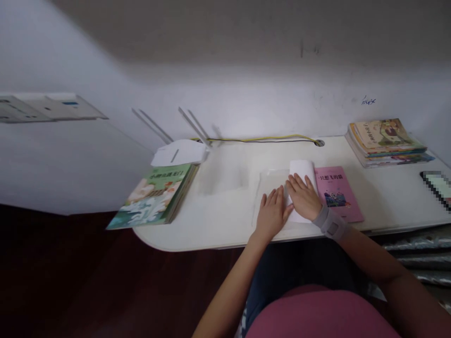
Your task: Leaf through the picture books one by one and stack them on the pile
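Observation:
A pink picture book (340,195) lies on the white desk with its front cover up. At its left edge a white flap or page (301,168) is laid out, and a clear plastic sheet (269,180) spreads further left. My left hand (272,213) rests on the clear sheet, fingers stretched out. Flat on the white flap lies my right hand (303,197), its fingers extended and a grey band around the wrist. Neither hand grips anything. What lies under the palms is hidden.
A stack of books (155,197) overhangs the desk's (218,220) left end, beside a white router (179,152) with antennas. Another book stack (384,141) stands at the back right, near a pixelated phone-like object (439,185). Cables (260,139) run along the wall.

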{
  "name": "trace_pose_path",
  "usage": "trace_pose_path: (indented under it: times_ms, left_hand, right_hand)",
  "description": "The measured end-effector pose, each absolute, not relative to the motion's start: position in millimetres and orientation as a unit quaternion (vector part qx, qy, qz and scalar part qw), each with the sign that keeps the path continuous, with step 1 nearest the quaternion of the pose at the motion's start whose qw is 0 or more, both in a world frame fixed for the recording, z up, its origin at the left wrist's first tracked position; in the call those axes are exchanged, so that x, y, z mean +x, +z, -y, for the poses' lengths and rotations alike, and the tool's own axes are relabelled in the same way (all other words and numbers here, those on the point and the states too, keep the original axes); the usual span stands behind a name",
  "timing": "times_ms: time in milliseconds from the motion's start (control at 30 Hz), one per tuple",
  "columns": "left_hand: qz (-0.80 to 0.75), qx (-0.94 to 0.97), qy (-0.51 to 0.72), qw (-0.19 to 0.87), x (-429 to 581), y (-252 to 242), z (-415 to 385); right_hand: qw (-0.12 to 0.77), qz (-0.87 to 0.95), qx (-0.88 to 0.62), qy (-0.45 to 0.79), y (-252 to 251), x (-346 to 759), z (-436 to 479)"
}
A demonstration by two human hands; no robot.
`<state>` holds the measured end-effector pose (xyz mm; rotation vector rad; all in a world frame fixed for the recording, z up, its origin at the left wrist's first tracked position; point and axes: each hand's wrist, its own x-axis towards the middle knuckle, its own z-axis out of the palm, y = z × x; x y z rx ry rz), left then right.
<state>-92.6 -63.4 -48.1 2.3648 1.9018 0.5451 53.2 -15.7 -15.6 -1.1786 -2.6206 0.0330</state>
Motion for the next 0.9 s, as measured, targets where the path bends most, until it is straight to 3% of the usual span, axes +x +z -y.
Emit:
trace_pose_path:
  times_ms: [233,400,900]
  left_hand:
    - [-0.614,0.769,0.176,0.014,-92.9,-53.0,64.4]
    - [-0.622,0.762,0.177,0.011,-91.4,-55.5,64.3]
    - [-0.653,0.749,0.11,-0.028,-81.1,-56.7,61.4]
  right_hand:
    - [0.242,0.841,-0.479,0.066,-12.6,72.0,-37.0]
    - [0.196,0.827,-0.519,0.091,-15.3,87.0,-71.1]
    - [0.096,0.84,-0.533,-0.029,-5.0,73.6,-53.1]
